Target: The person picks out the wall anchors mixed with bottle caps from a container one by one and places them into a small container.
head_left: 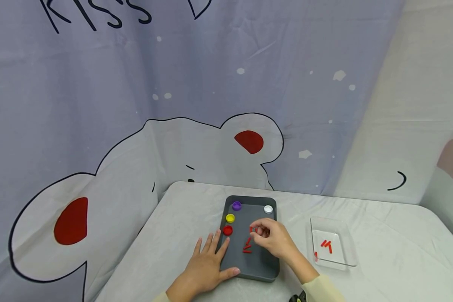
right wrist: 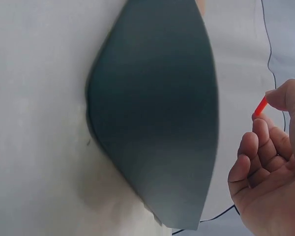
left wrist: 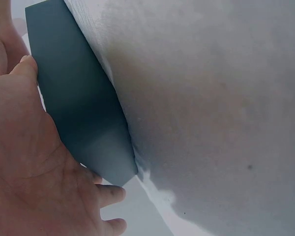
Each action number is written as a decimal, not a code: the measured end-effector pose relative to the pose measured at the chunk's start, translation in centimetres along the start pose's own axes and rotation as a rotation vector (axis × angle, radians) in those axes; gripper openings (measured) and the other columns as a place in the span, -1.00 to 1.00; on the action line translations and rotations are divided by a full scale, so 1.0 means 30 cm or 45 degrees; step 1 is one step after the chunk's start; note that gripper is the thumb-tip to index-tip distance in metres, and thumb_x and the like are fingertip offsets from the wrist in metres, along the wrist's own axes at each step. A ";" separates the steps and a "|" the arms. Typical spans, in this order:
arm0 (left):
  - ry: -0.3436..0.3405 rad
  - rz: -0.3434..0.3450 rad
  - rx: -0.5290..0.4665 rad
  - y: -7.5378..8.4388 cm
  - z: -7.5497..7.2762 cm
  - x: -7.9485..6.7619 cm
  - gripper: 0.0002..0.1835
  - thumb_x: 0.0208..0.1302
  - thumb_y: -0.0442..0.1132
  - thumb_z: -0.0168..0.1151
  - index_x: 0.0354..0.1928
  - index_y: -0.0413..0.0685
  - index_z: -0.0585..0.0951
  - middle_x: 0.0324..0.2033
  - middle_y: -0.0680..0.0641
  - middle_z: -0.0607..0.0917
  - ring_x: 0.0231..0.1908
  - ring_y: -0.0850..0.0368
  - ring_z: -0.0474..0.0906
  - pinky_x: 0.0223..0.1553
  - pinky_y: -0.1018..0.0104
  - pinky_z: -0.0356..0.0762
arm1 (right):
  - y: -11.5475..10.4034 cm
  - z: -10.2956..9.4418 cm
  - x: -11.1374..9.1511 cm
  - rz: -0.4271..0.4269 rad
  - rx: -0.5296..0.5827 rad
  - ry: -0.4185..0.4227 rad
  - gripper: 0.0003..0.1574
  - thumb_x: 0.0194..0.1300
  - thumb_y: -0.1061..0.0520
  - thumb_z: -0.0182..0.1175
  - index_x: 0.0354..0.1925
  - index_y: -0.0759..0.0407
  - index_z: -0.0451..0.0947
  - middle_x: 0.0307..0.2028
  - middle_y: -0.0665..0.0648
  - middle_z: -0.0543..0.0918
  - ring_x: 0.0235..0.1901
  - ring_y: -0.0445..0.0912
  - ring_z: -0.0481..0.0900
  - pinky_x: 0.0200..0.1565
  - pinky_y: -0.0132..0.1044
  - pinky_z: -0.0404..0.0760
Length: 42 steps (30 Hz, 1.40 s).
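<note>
My right hand [head_left: 273, 238] pinches a small red stick [right wrist: 261, 105] between thumb and fingertip, above the dark grey tray [head_left: 249, 266]. Below those fingers, several more red sticks [head_left: 247, 246] lie loose on the tray floor. With fingers spread, my left hand [head_left: 204, 268] rests at the tray's left edge, its thumb over the near corner. Along the tray's left side stand a purple round cup [head_left: 236, 206], a yellow one [head_left: 230, 218] and a red one [head_left: 227, 230]. A white round cup [head_left: 268, 209] is at the far right corner.
To the right of the tray, a clear plastic box [head_left: 347, 265] holds several red sticks [head_left: 326, 244]. A white cloth [head_left: 188, 214] covers the table. Behind it hangs a printed curtain [head_left: 211, 75]. Near my right sleeve, a dark object [head_left: 297, 298] is partly in view.
</note>
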State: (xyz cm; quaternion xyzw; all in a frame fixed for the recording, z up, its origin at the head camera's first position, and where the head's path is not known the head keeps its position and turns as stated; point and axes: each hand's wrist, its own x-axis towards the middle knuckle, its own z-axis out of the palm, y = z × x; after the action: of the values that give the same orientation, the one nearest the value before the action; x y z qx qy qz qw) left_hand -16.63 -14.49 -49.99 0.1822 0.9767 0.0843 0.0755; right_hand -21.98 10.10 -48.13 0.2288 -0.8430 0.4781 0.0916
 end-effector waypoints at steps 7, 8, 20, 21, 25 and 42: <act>0.013 0.002 0.009 0.002 0.003 0.004 0.04 0.25 0.61 -0.15 0.58 0.08 0.22 0.60 -0.19 0.01 0.55 -0.26 -0.04 0.45 -0.36 -0.18 | 0.004 -0.027 -0.008 0.007 0.006 0.038 -0.80 0.12 0.26 0.44 -0.25 0.06 0.72 -0.47 -0.13 0.53 -0.50 -0.30 0.45 -0.42 -0.42 0.50; 0.014 0.002 0.009 0.001 0.004 0.004 0.04 0.25 0.61 -0.15 0.58 0.08 0.22 0.60 -0.19 0.01 0.55 -0.26 -0.04 0.45 -0.36 -0.18 | 0.004 -0.031 -0.010 0.012 0.009 0.038 -0.80 0.13 0.27 0.44 -0.25 0.07 0.72 -0.47 -0.12 0.53 -0.49 -0.30 0.46 -0.42 -0.41 0.50; -0.001 -0.003 0.010 -0.004 0.009 0.008 0.06 0.23 0.62 -0.17 0.58 0.08 0.21 0.60 -0.19 -0.01 0.56 -0.27 -0.05 0.45 -0.37 -0.19 | -0.003 -0.095 -0.017 0.079 0.004 0.052 -0.77 0.15 0.27 0.42 -0.18 0.10 0.72 -0.45 -0.09 0.54 -0.48 -0.27 0.47 -0.40 -0.41 0.50; -0.004 -0.004 0.008 -0.004 0.008 0.007 0.06 0.23 0.63 -0.19 0.58 0.08 0.21 0.60 -0.18 -0.01 0.56 -0.26 -0.06 0.45 -0.37 -0.19 | -0.003 -0.100 -0.018 0.082 0.003 0.049 -0.77 0.15 0.27 0.42 -0.18 0.10 0.72 -0.45 -0.09 0.54 -0.48 -0.27 0.46 -0.40 -0.41 0.49; -0.007 0.000 -0.005 -0.002 0.004 0.002 0.05 0.24 0.62 -0.18 0.58 0.08 0.21 0.60 -0.19 -0.02 0.56 -0.26 -0.07 0.45 -0.36 -0.20 | 0.003 -0.122 -0.021 0.070 -0.014 0.046 -0.77 0.15 0.29 0.42 -0.18 0.11 0.72 -0.47 -0.10 0.53 -0.49 -0.28 0.45 -0.42 -0.41 0.48; 0.001 0.000 -0.012 0.000 0.000 0.001 0.03 0.26 0.60 -0.14 0.58 0.08 0.20 0.60 -0.20 -0.02 0.56 -0.26 -0.07 0.45 -0.37 -0.20 | 0.028 -0.211 -0.050 0.056 -0.040 0.079 -0.76 0.17 0.31 0.38 -0.16 0.12 0.71 -0.50 -0.12 0.52 -0.52 -0.28 0.44 -0.43 -0.42 0.46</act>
State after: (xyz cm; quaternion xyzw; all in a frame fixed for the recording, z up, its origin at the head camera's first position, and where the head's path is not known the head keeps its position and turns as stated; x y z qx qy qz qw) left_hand -16.64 -14.48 -50.01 0.1818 0.9763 0.0890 0.0761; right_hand -21.47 16.29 -46.02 0.1939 -0.8520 0.4736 0.1107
